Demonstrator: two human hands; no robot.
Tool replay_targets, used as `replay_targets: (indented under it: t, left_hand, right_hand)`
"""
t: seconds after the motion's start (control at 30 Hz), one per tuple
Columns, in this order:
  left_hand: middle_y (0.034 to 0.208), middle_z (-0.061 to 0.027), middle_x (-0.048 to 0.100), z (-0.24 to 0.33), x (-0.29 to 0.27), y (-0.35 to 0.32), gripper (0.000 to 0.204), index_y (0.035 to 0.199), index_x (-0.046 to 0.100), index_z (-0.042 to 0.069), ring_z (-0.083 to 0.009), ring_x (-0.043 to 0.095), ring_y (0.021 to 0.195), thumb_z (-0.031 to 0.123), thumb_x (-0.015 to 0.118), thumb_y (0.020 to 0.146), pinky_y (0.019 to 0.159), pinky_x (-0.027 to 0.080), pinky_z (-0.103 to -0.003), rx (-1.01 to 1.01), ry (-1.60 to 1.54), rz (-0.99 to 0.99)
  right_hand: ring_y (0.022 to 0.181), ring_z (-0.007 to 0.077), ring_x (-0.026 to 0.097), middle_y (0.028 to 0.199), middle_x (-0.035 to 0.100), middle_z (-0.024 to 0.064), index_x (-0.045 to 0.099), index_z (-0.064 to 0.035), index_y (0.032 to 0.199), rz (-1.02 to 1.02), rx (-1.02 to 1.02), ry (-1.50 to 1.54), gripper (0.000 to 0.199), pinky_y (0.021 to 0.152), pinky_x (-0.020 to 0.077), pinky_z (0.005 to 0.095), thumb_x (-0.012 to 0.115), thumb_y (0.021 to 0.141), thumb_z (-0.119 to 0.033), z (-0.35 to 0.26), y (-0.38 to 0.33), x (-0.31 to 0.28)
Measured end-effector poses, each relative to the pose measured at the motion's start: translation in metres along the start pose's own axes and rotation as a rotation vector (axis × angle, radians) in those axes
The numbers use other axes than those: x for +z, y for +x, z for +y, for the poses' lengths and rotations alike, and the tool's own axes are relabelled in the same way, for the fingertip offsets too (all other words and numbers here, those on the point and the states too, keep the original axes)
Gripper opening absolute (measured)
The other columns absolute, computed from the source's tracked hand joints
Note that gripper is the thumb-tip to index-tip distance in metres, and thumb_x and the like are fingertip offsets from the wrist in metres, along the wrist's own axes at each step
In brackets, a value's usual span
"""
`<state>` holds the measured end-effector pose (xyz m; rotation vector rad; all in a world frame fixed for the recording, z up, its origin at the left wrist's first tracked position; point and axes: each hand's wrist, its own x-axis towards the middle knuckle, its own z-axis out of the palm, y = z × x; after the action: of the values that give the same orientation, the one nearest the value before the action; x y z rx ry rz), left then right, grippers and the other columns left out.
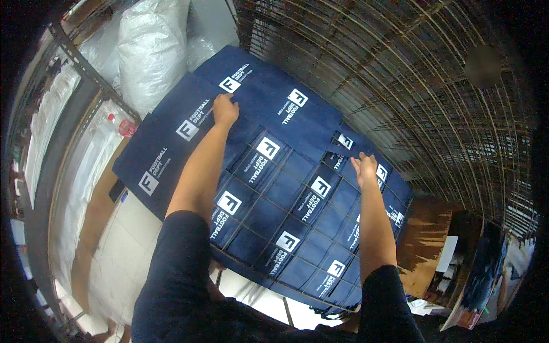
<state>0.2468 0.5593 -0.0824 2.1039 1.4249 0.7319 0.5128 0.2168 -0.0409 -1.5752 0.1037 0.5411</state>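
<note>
Navy sheets could wrinkle if dragged unevenly; left hand at eleven o'clock, right hand at three, both curled; whether gripping, I cannot tell.

Got 2 bare arms stretched out here. Left forearm slants up toward 1 o'clock, left hand sitting around 11, knuckles up, fingers curled. Right forearm points nearly at 12, right hand over at 3, fingers bent. Can't really tell how tight either grip is tbh.
</note>
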Motion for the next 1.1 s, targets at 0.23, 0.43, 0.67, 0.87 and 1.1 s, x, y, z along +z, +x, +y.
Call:
replay_targets:
  t: [0.23,0.43,0.67,0.87,1.1]
  left_hand:
    - [0.123,-0.0193,0.046,0.025,-0.037,-0.03,0.054,0.127,0.046,0.008,-0.0358,0.044,0.116,0.013,0.066,0.077,0.098,0.037,-0.042,0.333,-0.065,0.286]
    - [0.1,-0.0135,0.061,0.075,-0.111,-0.157,0.037,0.116,0.057,0.001,-0.0256,0.06,0.091,0.01,0.064,0.081,0.08,0.047,-0.031,0.559,-0.348,-0.232]
    - [0.085,-0.0096,0.065,0.088,-0.214,-0.35,0.021,0.085,0.06,0.004,-0.0205,0.058,0.068,0.006,0.07,0.067,0.067,0.046,-0.034,0.753,-0.291,-0.692]
    - [0.066,-0.0037,0.057,0.065,-0.197,-0.469,0.025,0.101,0.063,0.004,-0.0124,0.049,0.054,0.012,0.068,0.078,0.053,0.044,-0.03,0.521,-0.347,-1.051]
    - [0.062,-0.0105,0.054,0.044,-0.196,-0.476,0.026,0.096,0.064,0.007,-0.0288,0.054,0.053,0.028,0.067,0.081,0.05,0.043,-0.039,0.806,-0.033,-0.807]
  right_hand:
    - [0.098,0.0266,0.056,0.124,0.046,0.0175,0.024,-0.0097,0.142,0.171,-0.197,-0.428,0.074,0.074,0.0509,0.0336,0.066,0.083,-0.022,0.016,-0.096,-0.05]
    - [0.09,0.0149,0.057,0.109,0.054,0.0094,0.041,-0.0079,0.134,0.299,-0.482,-0.612,0.055,0.068,0.0476,0.0268,0.063,0.083,-0.007,0.032,-0.222,-0.227]
    - [0.068,0.0166,0.054,0.085,0.061,0.0085,0.059,-0.0017,0.087,0.944,-1.07,-0.902,0.01,0.063,0.0433,0.0287,0.063,0.078,0.0,-0.094,-0.343,-0.388]
    - [0.086,0.0286,0.056,0.087,0.059,0.0101,0.06,-0.0054,0.084,1.379,-1.131,-1.108,0.009,0.078,0.0419,0.0373,0.061,0.083,-0.014,-0.216,-0.379,-0.524]
    - [0.094,0.0313,0.059,0.092,0.063,0.0138,0.066,-0.0112,0.09,1.298,-0.809,-0.998,0.015,0.082,0.0462,0.0396,0.061,0.077,-0.017,-0.304,-0.332,-0.627]
